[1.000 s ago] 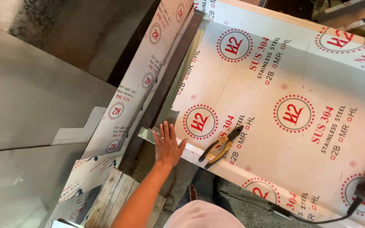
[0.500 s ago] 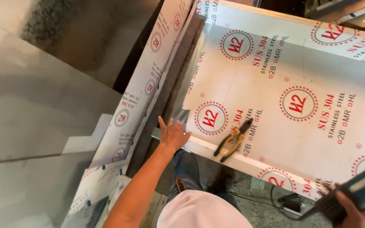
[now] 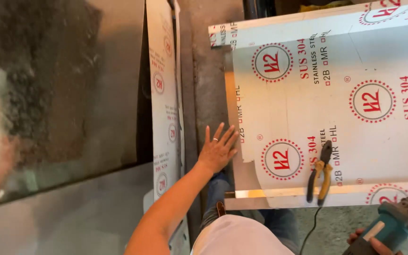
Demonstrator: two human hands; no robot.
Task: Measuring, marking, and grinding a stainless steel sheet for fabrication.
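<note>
My left hand [image 3: 218,150] lies flat, fingers spread, on the left edge of a steel sheet [image 3: 345,123] covered in white film with red round printing. A ring shows on one finger. My right hand [image 3: 371,243] at the bottom right grips a teal angle grinder [image 3: 395,222], whose black cable [image 3: 310,231] hangs down below the sheet's near edge. Pliers [image 3: 320,172] with black and yellow handles rest on the sheet near its front edge, between my two hands.
A narrow strip of film-covered steel [image 3: 164,94] stands on edge to the left of my hand. Bare grey metal sheets [image 3: 72,208] lie further left. Concrete floor [image 3: 336,226] shows below the sheet's near edge, beside my legs.
The view has swung so the sheet now lies squarer. My right hand has brought the grinder up into sight at the bottom right. My left hand stays on the sheet's edge.
</note>
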